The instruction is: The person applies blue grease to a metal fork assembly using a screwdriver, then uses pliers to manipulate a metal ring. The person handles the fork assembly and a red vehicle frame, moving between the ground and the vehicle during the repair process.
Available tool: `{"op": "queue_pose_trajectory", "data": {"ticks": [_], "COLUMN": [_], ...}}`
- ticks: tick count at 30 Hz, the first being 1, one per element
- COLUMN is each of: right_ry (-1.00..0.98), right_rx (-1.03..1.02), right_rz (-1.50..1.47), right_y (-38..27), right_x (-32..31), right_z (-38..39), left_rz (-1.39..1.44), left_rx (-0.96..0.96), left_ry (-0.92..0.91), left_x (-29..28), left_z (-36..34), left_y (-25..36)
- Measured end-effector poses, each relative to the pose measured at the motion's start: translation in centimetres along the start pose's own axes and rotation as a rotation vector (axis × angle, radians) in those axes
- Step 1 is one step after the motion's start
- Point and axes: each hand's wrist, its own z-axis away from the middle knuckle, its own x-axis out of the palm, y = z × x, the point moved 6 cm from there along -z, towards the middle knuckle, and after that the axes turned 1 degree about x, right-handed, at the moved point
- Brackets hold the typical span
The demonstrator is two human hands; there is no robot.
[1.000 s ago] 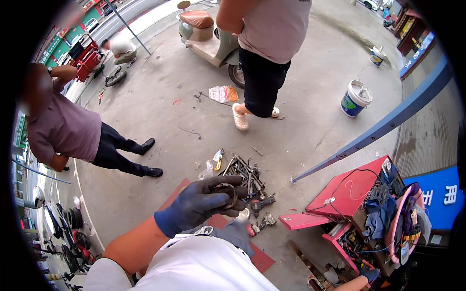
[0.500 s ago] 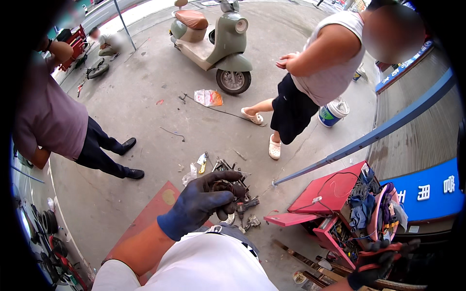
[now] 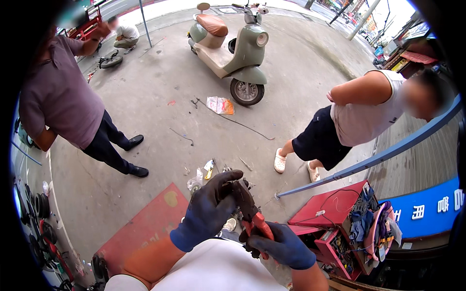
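Observation:
Both my hands wear blue work gloves with black palms and fingers, and they meet in front of my white shirt. My right hand [image 3: 281, 245] is wrapped round the red handles of a pair of pliers [image 3: 260, 224]. Their dark jaws point up and left, against the fingers of my left hand [image 3: 208, 209]. The left hand's fingers are curled, with thumb and forefinger close to the jaws. A small dark piece seems to sit in its grip, but I cannot make out its kind. Behind my hands, several tools and loose parts on the ground are mostly hidden.
A red tool cabinet [image 3: 318, 203] heaped with gear stands at right, by a blue slanted post [image 3: 369, 150]. A red board [image 3: 145, 228] lies at left. Two people stand nearby, another crouches far left. A green scooter [image 3: 233, 53] is parked ahead; a plastic bag [image 3: 221, 105] lies near it.
My right hand has come from the cabinet at far right to my left hand, bringing the red-handled pliers. The person in the sleeveless top appears farther right and my view has shifted.

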Motion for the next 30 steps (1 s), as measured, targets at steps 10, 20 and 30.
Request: {"op": "queue_pose_trajectory", "data": {"ticks": [10, 20, 30], "right_ry": [-0.126, -0.223, -0.203], "right_rx": [0.057, -0.005, -0.016], "right_rz": [0.071, -0.101, -0.224], "right_y": [-0.1, 0.6, 2.0], "right_x": [-0.4, -1.1, -0.7], "right_z": [-1.4, -2.3, -3.9], "left_rz": [-0.418, -0.667, -0.730], "left_rx": [0.201, 0.412, 0.456], "left_ry": [0.106, 0.114, 0.106], "left_x": [-0.9, -0.5, -0.3], "left_z": [-0.5, -1.6, -2.0], "left_y": [0.7, 1.6, 1.1]}}
